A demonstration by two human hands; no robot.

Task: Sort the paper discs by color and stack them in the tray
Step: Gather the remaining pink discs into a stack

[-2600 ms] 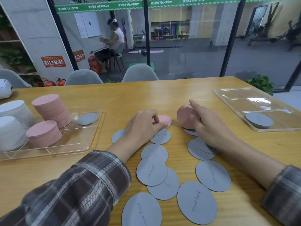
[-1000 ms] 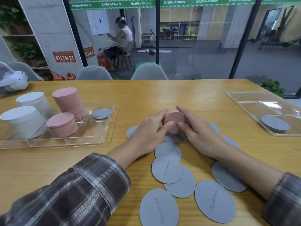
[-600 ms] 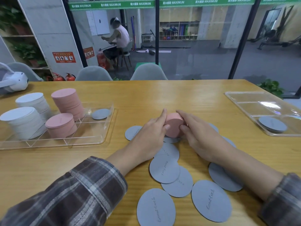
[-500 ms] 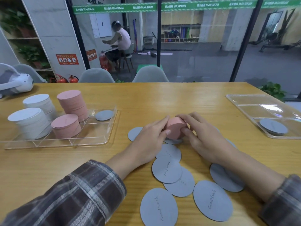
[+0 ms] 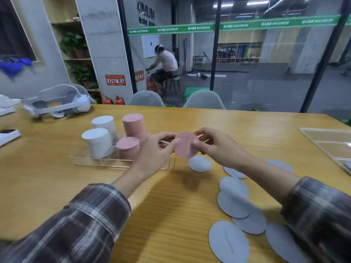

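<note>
Nearest the person, loose grey discs [image 5: 228, 242] lie flat and overlapping on the wooden table [image 5: 171, 224], to the right. They look thin and very light. A disc lying flush would likely be hard to lift straight up, so an overlapping rim is the better place to catch one.

Further out, a small bundle of pink discs [image 5: 187, 145] is held above the table, its face turned towards the camera. The left hand [image 5: 157, 149] and right hand [image 5: 214, 147] pinch it from opposite sides, each with a thumb on the front face and fingers curled behind. A few edges splay out behind the front disc. The sheets probably slide easily over one another and bend under a hard squeeze. A light, even pinch at the rims, squaring the bundle before setting it down, seems safest.

Just beyond the left hand stands the clear tray [image 5: 102, 164], which holds a shorter pink stack [image 5: 127, 147], a taller pink stack [image 5: 133, 126] and two white stacks [image 5: 96, 141]. The tall columns could topple if nudged. A white headset [image 5: 57, 103] lies at the table's far left, and a second tray [image 5: 330, 143] sits at the right edge.
</note>
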